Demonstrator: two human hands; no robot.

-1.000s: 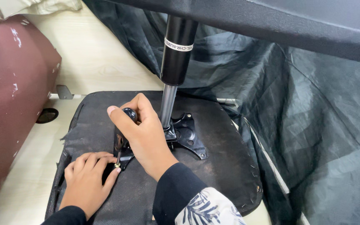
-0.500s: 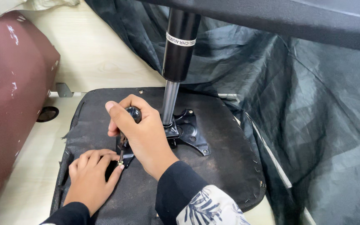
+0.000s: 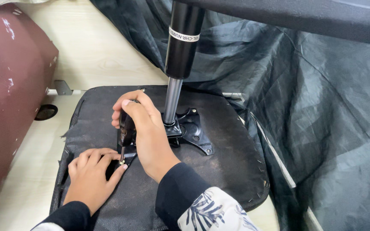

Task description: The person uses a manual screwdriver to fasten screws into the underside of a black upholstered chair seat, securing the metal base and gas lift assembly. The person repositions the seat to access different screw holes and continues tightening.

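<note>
While your right hand (image 3: 144, 132) is wrapped tight around the stubby black-handled screwdriver (image 3: 126, 128), tip down on a screw at the black metal mounting plate (image 3: 193, 132) on the upturned black fabric-covered seat base (image 3: 228, 141), your left hand (image 3: 91, 173) lies flat with fingertips pinching at the tip, so this looks like the screw-driving step, calling next for steady downward pressure and upright turning.

Short black-handled screwdriver (image 3: 126, 128), held near upright, thin metal shaft pointing down to a small brass-coloured screw (image 3: 121, 162), tip apparently seated on it, though partly hidden. Screw set at the edge of a black metal mounting plate (image 3: 195, 134), flat on the fabric-covered underside of an upturned seat (image 3: 219, 162).
</note>
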